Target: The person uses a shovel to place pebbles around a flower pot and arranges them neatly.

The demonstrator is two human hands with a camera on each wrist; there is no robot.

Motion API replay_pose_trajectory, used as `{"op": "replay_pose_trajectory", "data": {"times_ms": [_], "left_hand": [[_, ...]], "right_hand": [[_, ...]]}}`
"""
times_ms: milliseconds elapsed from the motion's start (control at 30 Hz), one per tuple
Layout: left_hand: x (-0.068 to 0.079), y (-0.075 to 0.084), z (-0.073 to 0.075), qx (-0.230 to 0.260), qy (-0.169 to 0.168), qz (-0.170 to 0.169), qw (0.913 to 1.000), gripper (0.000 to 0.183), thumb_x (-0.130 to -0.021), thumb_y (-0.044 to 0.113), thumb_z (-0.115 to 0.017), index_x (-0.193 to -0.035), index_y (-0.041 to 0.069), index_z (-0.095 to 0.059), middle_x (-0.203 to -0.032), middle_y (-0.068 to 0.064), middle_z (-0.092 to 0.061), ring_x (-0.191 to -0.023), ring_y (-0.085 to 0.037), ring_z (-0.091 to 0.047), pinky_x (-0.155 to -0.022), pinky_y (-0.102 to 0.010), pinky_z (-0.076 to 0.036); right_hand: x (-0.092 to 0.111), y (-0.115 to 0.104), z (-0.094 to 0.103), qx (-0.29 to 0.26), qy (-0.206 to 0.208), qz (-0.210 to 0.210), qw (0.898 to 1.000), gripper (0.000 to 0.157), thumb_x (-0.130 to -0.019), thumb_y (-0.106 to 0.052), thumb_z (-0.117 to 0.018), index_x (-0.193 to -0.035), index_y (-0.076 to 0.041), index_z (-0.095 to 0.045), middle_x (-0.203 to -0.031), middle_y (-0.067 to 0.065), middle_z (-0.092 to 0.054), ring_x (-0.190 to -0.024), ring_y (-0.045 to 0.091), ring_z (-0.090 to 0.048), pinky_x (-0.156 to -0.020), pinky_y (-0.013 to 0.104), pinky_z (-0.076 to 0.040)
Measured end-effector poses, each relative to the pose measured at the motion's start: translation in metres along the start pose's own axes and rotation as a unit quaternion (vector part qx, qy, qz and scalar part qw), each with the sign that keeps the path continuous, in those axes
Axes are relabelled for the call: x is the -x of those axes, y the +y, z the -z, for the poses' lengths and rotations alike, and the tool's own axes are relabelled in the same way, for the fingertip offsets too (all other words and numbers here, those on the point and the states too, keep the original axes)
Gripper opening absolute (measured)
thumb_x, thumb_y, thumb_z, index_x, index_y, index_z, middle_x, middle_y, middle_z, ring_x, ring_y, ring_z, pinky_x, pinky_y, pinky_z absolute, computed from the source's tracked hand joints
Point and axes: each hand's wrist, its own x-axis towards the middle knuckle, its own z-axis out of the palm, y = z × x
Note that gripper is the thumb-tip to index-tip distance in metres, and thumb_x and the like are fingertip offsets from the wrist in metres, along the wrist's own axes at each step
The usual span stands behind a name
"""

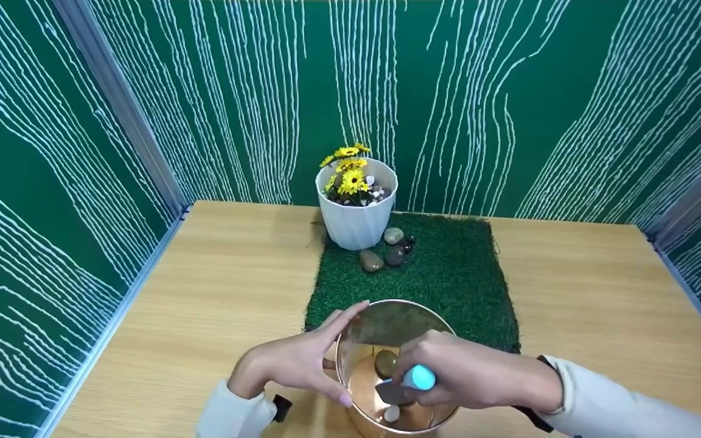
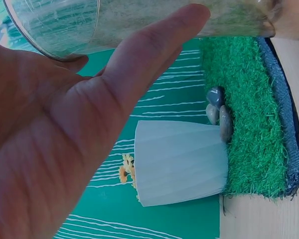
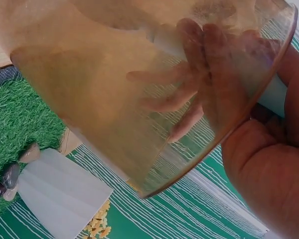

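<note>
An amber-tinted glass vase point(image 1: 375, 322) stands at the front of the table. My left hand point(image 1: 302, 362) holds its left side, thumb at the near rim and fingers along the far wall. Over the mouth, my right hand point(image 1: 469, 368) grips a small trowel point(image 1: 419, 378) by its light blue handle, the dark blade pointing down inside the vase. A brown stone point(image 1: 386, 364) and a white pebble point(image 1: 392, 414) show within. Through the glass, the right wrist view shows fingers point(image 3: 182, 97). The right hand hides part of the vase's interior.
Beyond the vase, a green turf mat point(image 1: 442, 274) covers the middle of the wooden table point(image 1: 235, 267). A white pot point(image 1: 356, 225) with yellow flowers point(image 1: 352, 180) stands at the mat's far left corner, several smooth stones point(image 1: 371, 261) beside it. Green patterned panels point(image 1: 478, 109) enclose the table.
</note>
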Motion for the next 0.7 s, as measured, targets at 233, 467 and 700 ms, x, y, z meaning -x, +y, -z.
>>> {"op": "replay_pose_trajectory", "data": {"times_ms": [233,467,700], "left_hand": [[0.001,0.000,0.000,-0.012,0.002,0.002,0.9999,0.125,-0.082,0.062,-0.085,-0.168,0.043,0.003,-0.178,-0.002,-0.002,-0.163,-0.027,-0.018,-0.119,-0.031,-0.042],[0.000,0.001,0.000,-0.004,-0.002,-0.002,1.0000,0.125,-0.083,0.063,-0.084,-0.169,0.042,0.004,-0.178,-0.002,0.001,-0.163,-0.028,-0.015,-0.117,-0.033,-0.045],[0.001,0.000,0.000,0.010,-0.004,-0.012,0.9999,0.125,-0.083,0.060,-0.086,-0.168,0.043,0.004,-0.177,-0.004,-0.002,-0.160,-0.026,-0.024,-0.110,-0.026,-0.050]], "right_hand": [[0.000,0.006,-0.005,-0.009,-0.012,0.030,0.999,0.014,-0.093,-0.003,-0.075,-0.105,-0.010,-0.081,-0.100,-0.003,-0.080,-0.093,-0.005,-0.065,-0.082,0.016,-0.056],[-0.002,0.009,-0.008,-0.091,0.002,-0.039,0.995,0.022,-0.088,0.002,-0.072,-0.106,-0.005,-0.082,-0.102,0.004,-0.082,-0.089,-0.003,-0.069,-0.078,0.017,-0.057],[-0.004,0.015,-0.006,-0.149,0.017,-0.071,0.986,0.017,-0.088,0.001,-0.070,-0.102,0.004,-0.081,-0.092,0.014,-0.082,-0.074,0.000,-0.070,-0.072,0.018,-0.059]]}}
